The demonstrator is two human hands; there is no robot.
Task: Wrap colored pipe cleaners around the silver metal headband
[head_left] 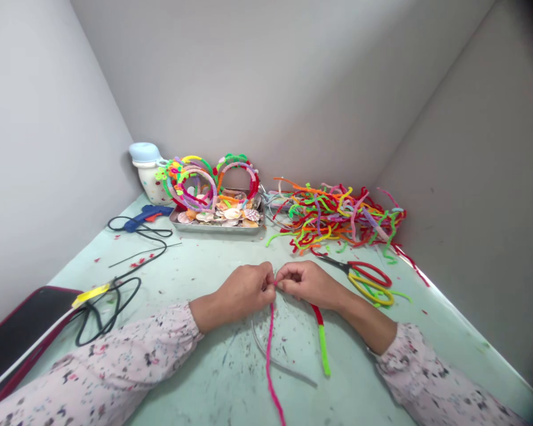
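My left hand (251,288) and my right hand (310,285) meet above the middle of the table, fingertips pinched close together. A bright pink pipe cleaner (270,355) runs from between them down toward the front edge of the view. Its upper end shows as a small pink bit at both sets of fingertips. Below my right hand hangs a band wrapped in red and bright green fuzz (323,349). A bare grey curved strip (288,368) passes behind the pink pipe cleaner. Whether strip and wrapped band are one headband is hidden by my hands.
Scissors (368,281) with red and yellow handles lie right of my right hand. Behind are a pipe cleaner heap (337,219) and a metal tray (217,228) of shells with decorated headbands. Left are a blue glue gun (146,218), black cord (128,275), cup (151,177) and dark device (22,331).
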